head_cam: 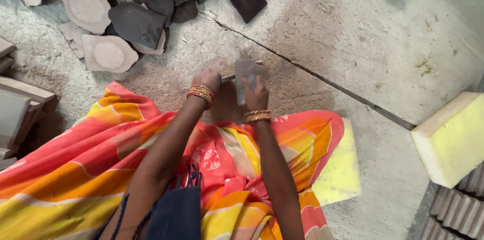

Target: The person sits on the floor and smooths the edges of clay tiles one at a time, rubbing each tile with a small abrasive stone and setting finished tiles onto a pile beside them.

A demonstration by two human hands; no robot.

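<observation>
Nearest the camera, a draped cloth (101,169) in orange, yellow and pink stripes covers the person's lap, with a dark blue fabric (174,215) hanging over its near edge. A yellow foam block (343,169) lies on the concrete floor (353,33) just beside the cloth on the right, partly tucked under it.

Both forearms extend forward over the cloth, each wrist carrying gold and red bangles (201,93). The right hand (255,94) is closed on a small grey flat piece (245,76), held upright just above the floor; the fingers wrap its lower part and the piece rises beyond the hand. The left hand (207,80) is closed around a thin tool (229,77) (its kind cannot be told). The tool's tip meets the left edge of the grey piece, so the piece sits immediately right of the left hand and touches the tool.

A second, larger yellow foam block (451,136) stands near the right edge of the floor, well apart from the hands, beside a ribbed grey stack (461,207).

A crack (302,66) runs diagonally across the floor beyond the hands. Farther off, at the far left corner, a heap of dark and pale flat pieces (136,13) lies scattered. Stacked boards (17,104) occupy the left edge.
</observation>
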